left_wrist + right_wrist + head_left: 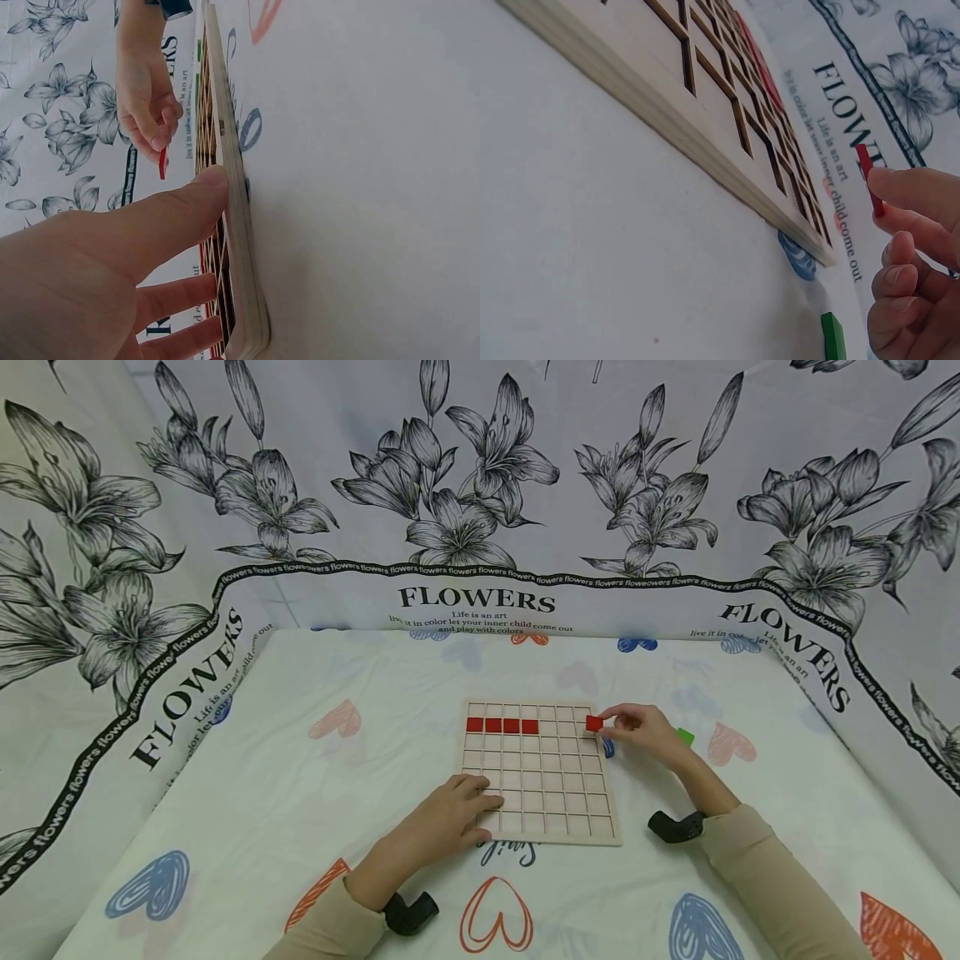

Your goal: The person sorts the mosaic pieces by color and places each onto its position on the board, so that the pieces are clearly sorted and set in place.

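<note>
A flat wooden grid board (540,781) lies on the cloth in the head view. Four-sided red tiles (512,726) fill several neighbouring cells in its second row from the back, at the left. Between thumb and forefinger my right hand (645,732) pinches another red tile (594,723), held above the board's right edge near that same row. In the right wrist view this tile (870,180) is seen nearly edge-on, apart from the board. My left hand (442,818) rests on the board's front left corner, its fingers spread over the cells and its thumb at the front edge.
A green tile (685,737) lies on the cloth right of the board, partly hidden behind my right wrist. The patterned cloth (225,827) spreads under everything and flower-printed fabric (480,485) rises behind. Black devices (411,913) sit at both wrists.
</note>
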The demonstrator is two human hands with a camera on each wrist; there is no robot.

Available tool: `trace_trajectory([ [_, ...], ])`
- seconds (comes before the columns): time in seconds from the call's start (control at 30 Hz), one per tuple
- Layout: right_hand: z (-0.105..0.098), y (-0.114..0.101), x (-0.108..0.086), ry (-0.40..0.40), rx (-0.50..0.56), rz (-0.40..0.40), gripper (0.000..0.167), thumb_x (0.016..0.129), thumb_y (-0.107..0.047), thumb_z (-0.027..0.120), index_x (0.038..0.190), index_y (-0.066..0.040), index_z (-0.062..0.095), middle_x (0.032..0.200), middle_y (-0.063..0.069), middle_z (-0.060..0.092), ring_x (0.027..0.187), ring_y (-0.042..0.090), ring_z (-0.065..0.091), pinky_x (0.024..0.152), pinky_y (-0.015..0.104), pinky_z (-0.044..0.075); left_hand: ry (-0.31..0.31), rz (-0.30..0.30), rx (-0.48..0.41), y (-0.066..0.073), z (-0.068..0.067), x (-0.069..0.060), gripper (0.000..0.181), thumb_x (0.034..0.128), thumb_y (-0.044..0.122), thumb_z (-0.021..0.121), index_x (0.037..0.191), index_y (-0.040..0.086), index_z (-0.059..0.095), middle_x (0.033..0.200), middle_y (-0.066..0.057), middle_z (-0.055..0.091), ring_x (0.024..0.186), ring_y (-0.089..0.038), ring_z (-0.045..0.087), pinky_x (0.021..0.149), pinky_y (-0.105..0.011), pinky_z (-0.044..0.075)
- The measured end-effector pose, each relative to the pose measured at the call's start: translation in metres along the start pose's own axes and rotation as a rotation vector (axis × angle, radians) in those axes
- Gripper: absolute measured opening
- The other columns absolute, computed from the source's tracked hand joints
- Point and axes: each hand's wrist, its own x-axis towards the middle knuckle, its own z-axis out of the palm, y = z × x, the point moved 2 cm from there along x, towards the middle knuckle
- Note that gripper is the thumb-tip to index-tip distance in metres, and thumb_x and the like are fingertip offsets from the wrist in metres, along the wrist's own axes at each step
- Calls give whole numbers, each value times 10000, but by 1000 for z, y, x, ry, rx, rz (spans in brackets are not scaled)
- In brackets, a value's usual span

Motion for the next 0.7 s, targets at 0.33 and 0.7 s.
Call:
trace_trajectory([
  [0.33, 8, -6, 2, -44, 7, -14, 320, 873, -145, 701, 1128, 42, 652, 781, 33, 525, 639, 34, 412, 538, 188, 337, 7, 0, 9, 0, 0, 0, 434, 886, 316, 670, 1285, 154, 610, 1355, -121, 552, 1285, -285, 499, 1018, -451, 478],
  [0.7, 14, -5, 7, -52, -3, -1, 327, 871, -187, 708, 1125, 15, 663, 769, -10, 523, 656, 44, 431, 551, 194, 352, 4, -3, 3, 0, 0, 0, 433, 888, 315, 668, 1284, 153, 608, 1355, -124, 552, 1282, -286, 500, 1018, -452, 477],
])
